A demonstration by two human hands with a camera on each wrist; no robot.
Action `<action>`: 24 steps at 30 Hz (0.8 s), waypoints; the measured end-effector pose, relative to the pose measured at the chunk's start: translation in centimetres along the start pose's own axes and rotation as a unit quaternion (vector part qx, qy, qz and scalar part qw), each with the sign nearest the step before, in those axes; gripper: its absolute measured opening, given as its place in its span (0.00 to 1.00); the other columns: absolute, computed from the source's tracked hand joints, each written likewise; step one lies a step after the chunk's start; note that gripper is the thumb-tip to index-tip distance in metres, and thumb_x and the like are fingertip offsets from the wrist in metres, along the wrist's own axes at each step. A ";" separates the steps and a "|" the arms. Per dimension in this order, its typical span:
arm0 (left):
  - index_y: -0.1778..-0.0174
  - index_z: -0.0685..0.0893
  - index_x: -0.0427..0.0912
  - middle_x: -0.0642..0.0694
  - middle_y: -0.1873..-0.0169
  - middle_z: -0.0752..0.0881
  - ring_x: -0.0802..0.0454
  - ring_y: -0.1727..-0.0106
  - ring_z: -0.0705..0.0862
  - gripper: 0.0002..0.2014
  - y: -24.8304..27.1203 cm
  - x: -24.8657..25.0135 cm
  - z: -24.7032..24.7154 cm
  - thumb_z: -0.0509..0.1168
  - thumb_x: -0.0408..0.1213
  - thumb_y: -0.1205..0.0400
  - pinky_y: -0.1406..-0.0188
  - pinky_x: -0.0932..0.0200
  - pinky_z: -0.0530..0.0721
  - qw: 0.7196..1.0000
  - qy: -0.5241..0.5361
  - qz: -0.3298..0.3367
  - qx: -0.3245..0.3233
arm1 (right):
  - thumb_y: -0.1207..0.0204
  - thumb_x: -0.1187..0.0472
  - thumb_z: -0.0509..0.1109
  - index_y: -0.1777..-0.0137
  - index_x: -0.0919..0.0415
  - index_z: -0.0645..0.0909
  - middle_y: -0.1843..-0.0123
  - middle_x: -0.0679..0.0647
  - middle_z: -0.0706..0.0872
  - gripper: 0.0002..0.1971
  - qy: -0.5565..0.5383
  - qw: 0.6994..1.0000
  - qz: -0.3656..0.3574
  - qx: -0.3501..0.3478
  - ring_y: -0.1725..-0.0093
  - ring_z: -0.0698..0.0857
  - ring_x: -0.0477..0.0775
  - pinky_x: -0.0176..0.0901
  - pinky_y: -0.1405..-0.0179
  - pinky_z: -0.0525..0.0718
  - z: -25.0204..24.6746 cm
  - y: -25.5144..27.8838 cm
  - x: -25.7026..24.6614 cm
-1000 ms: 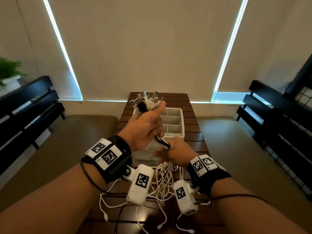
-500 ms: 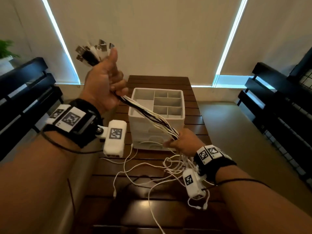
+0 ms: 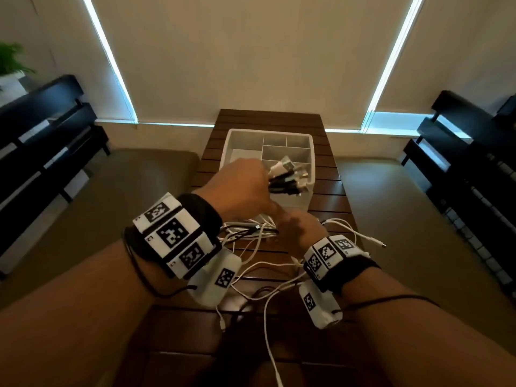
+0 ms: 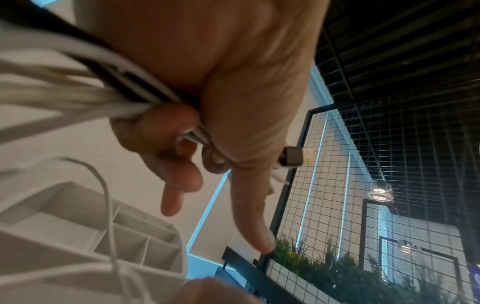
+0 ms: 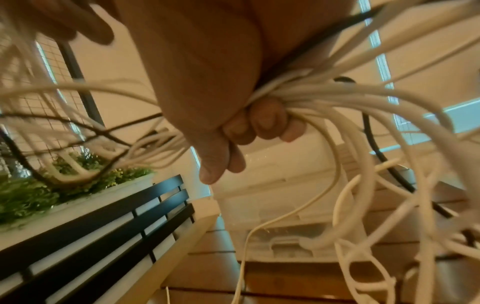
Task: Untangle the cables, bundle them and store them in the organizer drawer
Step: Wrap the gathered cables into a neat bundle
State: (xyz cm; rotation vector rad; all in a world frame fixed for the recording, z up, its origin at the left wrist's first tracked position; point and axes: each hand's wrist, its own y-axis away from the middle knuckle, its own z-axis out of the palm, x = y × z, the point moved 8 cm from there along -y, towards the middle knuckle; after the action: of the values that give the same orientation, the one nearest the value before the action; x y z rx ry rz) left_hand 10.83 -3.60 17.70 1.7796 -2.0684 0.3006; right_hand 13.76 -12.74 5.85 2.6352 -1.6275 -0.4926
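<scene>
My left hand (image 3: pixel 245 185) grips a bunch of white and black cables (image 3: pixel 287 178) just behind their plugs, which stick out over the white organizer (image 3: pixel 311 152) on the wooden table (image 3: pixel 332 208). In the left wrist view the lower fingers (image 4: pixel 155 127) curl round the strands, the index finger points straight out, and a USB plug (image 4: pixel 296 158) shows past the thumb. My right hand (image 3: pixel 300 227) is just below the left, in front of the organizer, fisted round the same cables (image 5: pixel 363 107). Loose white ends (image 3: pixel 268 275) trail over the table towards me.
Black slatted benches stand at the left (image 3: pixel 42 129) and right (image 3: pixel 460 141). Beige cushions (image 3: pixel 125 191) flank the narrow table. A green plant (image 3: pixel 11 60) sits at the far left. A closed drawer front (image 5: pixel 285 205) shows on the organizer's near side.
My left hand has come down from high on the left to over the organizer, close above the right hand. The cable stretch between the hands has shortened. The right hand barely moved.
</scene>
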 end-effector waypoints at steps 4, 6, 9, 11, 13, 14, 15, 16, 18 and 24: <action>0.56 0.85 0.48 0.52 0.67 0.88 0.63 0.69 0.85 0.05 -0.4 -3.8 -4.7 0.75 0.42 0.23 0.73 0.69 0.77 0.963 0.230 -0.029 0.136 | 0.23 0.54 0.69 0.41 0.53 0.84 0.49 0.56 0.89 0.12 -0.025 0.997 0.041 0.065 0.49 0.87 0.60 0.46 0.53 0.82 -1.5 0.7 2.6; 0.63 0.80 0.49 0.56 0.80 0.81 0.64 0.83 0.75 0.08 -0.2 -7.2 -8.4 0.69 0.37 0.18 0.86 0.69 0.68 0.860 0.459 -0.057 0.218 | 0.23 0.49 0.70 0.44 0.54 0.86 0.51 0.57 0.90 0.13 -0.063 0.994 0.057 0.066 0.49 0.87 0.60 0.47 0.51 0.83 -1.0 1.4 4.0; 0.69 0.72 0.49 0.54 0.84 0.71 0.61 0.85 0.63 0.17 -0.4 -8.5 -10.5 0.69 0.49 0.19 0.87 0.70 0.60 0.747 0.631 -0.032 0.207 | 0.26 0.48 0.74 0.46 0.55 0.87 0.50 0.56 0.90 0.14 -0.123 0.991 0.050 0.011 0.49 0.87 0.57 0.41 0.56 0.78 0.9 1.7 3.4; 0.70 0.71 0.48 0.53 0.83 0.70 0.60 0.85 0.63 0.18 -0.7 -7.4 -10.4 0.68 0.50 0.19 0.86 0.69 0.59 0.744 0.636 -0.001 0.205 | 0.37 0.48 0.82 0.43 0.49 0.83 0.46 0.51 0.89 0.22 -0.161 0.985 0.054 -0.029 0.45 0.86 0.54 0.42 0.49 0.81 2.1 1.5 3.2; 0.72 0.75 0.47 0.53 0.82 0.71 0.60 0.83 0.63 0.17 -0.8 -5.9 -9.5 0.67 0.48 0.18 0.84 0.67 0.57 0.755 0.624 0.027 0.201 | 0.50 0.45 0.86 0.31 0.38 0.71 0.32 0.45 0.81 0.44 -0.236 0.971 0.034 -0.029 0.34 0.80 0.50 0.50 0.35 0.80 1.5 1.6 2.4; 0.73 0.79 0.48 0.54 0.81 0.71 0.60 0.82 0.63 0.17 -0.9 -5.2 -8.9 0.66 0.45 0.17 0.83 0.65 0.56 0.759 0.620 0.043 0.195 | 0.53 0.44 0.87 0.26 0.34 0.62 0.25 0.45 0.73 0.54 -0.281 0.960 0.007 -0.009 0.28 0.74 0.50 0.54 0.30 0.76 0.2 1.5 1.5; 0.74 0.83 0.50 0.55 0.81 0.73 0.60 0.82 0.64 0.18 -1.0 -4.4 -8.0 0.64 0.42 0.15 0.82 0.63 0.55 0.761 0.620 0.054 0.183 | 0.53 0.43 0.87 0.23 0.33 0.55 0.21 0.45 0.66 0.59 -0.315 0.949 -0.026 0.011 0.24 0.68 0.48 0.54 0.28 0.73 -1.3 1.3 0.4; 0.74 0.86 0.53 0.56 0.80 0.75 0.61 0.81 0.65 0.20 -1.2 -3.6 -7.0 0.63 0.40 0.14 0.81 0.61 0.55 0.765 0.619 0.063 0.170 | 0.51 0.44 0.87 0.21 0.33 0.52 0.19 0.44 0.64 0.60 -0.334 0.940 -0.059 0.029 0.24 0.66 0.47 0.52 0.28 0.72 -3.2 1.4 -1.2; 0.73 0.86 0.55 0.56 0.79 0.76 0.60 0.81 0.66 0.19 -1.6 -2.3 -4.8 0.64 0.41 0.15 0.81 0.60 0.59 0.766 0.622 0.075 0.141 | 0.45 0.45 0.85 0.24 0.37 0.61 0.25 0.45 0.73 0.50 -0.336 0.935 -0.095 0.057 0.29 0.73 0.45 0.49 0.32 0.76 -6.1 0.9 -4.3; 0.69 0.80 0.54 0.49 0.78 0.72 0.55 0.80 0.67 0.12 -1.5 -0.5 -3.4 0.68 0.50 0.20 0.80 0.60 0.68 0.769 0.621 0.106 0.108 | 0.24 0.53 0.72 0.60 0.58 0.83 0.67 0.54 0.87 0.09 -0.338 0.930 -0.085 0.118 0.67 0.87 0.55 0.60 0.60 0.87 -6.0 -0.8 -5.1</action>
State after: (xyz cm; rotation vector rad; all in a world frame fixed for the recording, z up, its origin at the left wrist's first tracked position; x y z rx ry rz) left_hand 12.93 -1.99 20.41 0.8717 -1.1969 1.3791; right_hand 13.93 -8.93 12.77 2.9989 -1.6704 -1.4316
